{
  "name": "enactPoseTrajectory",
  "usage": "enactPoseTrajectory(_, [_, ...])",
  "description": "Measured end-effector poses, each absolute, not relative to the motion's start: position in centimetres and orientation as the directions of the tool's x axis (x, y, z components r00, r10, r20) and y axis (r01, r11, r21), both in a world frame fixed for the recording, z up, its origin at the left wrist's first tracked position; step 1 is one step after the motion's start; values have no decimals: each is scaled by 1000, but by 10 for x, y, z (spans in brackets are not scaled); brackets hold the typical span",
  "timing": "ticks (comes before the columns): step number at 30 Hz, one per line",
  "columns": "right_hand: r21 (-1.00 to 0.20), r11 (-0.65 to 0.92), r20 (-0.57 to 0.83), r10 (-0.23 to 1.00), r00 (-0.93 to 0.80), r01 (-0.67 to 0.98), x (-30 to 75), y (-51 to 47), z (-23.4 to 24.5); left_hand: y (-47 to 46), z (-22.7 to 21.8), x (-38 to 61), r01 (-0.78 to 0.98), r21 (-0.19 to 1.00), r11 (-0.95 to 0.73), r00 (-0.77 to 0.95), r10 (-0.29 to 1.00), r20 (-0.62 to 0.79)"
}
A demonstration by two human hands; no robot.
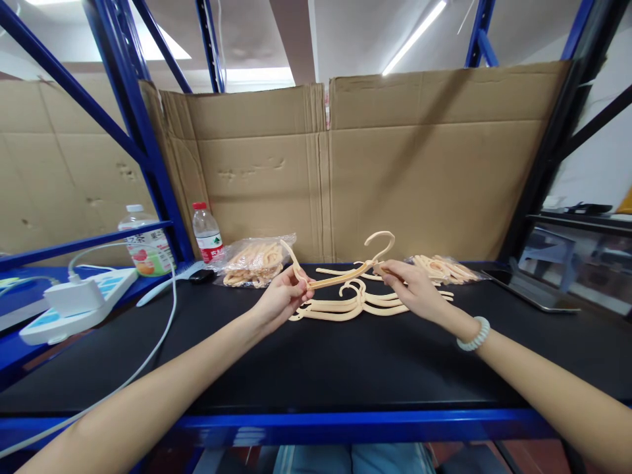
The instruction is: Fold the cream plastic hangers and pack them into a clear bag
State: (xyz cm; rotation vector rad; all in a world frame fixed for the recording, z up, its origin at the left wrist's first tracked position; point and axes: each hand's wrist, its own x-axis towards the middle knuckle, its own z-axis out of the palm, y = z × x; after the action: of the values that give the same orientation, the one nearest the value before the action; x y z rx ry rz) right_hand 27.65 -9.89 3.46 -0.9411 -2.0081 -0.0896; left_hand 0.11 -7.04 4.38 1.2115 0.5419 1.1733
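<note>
Item: beige hanger (345, 275), held just above the hanger pile (365, 304) on the black counter (316, 362); left hand (284, 297), fingers clamped on its left arm; right hand (412, 286), fingers pinched together on its neck below the hook; clear bag of hangers (254, 262) left of the pile, second bag (444, 268) right of it; red-capped bottle (207, 234) further left; cardboard sheet (395, 164) behind the pile.

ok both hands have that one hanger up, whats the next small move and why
Probably lower the hanger onto the stack of hangers just beneath it. The left hand and right hand pinch its two ends, and it hangs level right above that pile.
</note>
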Motion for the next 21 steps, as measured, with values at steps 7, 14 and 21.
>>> enactPoseTrajectory(7, [-241,661,766,579,-278,711,269,-106,32,-71,42,1,-363,921,-141,312,913,263])
enactPoseTrajectory(14, [-138,606,793,541,-279,783,259,-115,31,-73,41,2,-341,932,-121,166,968,187])
enactPoseTrajectory(21, [-234,512,754,632,-178,826,254,-118,31,-74,44,7,-421,906,-46,83,993,89])
